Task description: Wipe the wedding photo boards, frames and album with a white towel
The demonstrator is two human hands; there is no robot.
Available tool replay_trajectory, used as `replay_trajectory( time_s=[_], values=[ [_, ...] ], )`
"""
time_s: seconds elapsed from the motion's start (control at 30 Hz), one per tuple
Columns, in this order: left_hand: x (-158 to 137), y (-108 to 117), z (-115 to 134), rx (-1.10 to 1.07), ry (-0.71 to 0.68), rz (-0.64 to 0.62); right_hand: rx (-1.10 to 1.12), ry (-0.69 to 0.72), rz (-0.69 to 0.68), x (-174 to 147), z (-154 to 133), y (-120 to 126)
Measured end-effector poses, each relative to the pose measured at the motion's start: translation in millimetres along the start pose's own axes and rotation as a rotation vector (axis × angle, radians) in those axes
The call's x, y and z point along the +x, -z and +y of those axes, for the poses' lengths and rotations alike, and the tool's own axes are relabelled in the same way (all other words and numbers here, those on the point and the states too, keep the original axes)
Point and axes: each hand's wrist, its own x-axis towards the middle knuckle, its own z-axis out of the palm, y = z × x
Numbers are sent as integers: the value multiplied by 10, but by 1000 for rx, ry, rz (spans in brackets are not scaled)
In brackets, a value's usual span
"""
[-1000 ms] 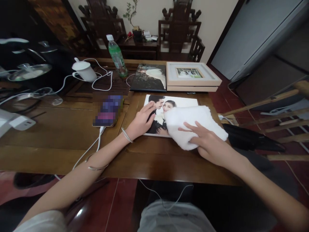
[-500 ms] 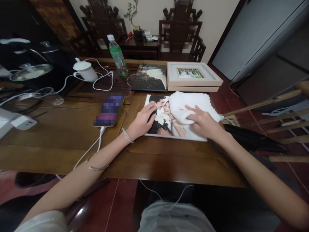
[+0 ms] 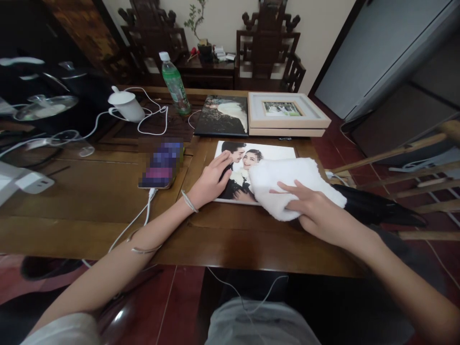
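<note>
A photo panel (image 3: 241, 179) with a picture of a couple lies flat on the wooden table (image 3: 230, 239) in front of me. My left hand (image 3: 213, 177) rests on its left side, fingers stretched out and lying flat. Across the panel's lower right part a white towel (image 3: 287, 172) is spread, its lower edge hanging over the panel's near edge. My right hand (image 3: 309, 203) presses on this towel and grips it, with some fingers extended on top and the thumb partly hidden in the cloth.
Behind the panel lie a dark photo panel (image 3: 223, 115) and stacked pale picture frames (image 3: 287, 112). A green-labelled bottle (image 3: 175, 84), a white lidded cup (image 3: 126, 105) and a phone (image 3: 161, 165) on a cable stand to the left. A clear cup (image 3: 77, 143) lies further left.
My right hand has pulled the towel toward me and slightly right, from the panel's upper right to its lower right and over the near edge. My left hand has stayed in place.
</note>
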Motion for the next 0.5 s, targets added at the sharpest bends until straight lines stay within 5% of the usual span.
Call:
replay_trajectory(
  time_s=[0.23,0.5],
  values=[
    [2,-1,-8,5,10,-7,11,-3,-21,188,239,104],
    [5,8,4,1,-1,6,-114,-77,148,538,634,-138]
  ],
)
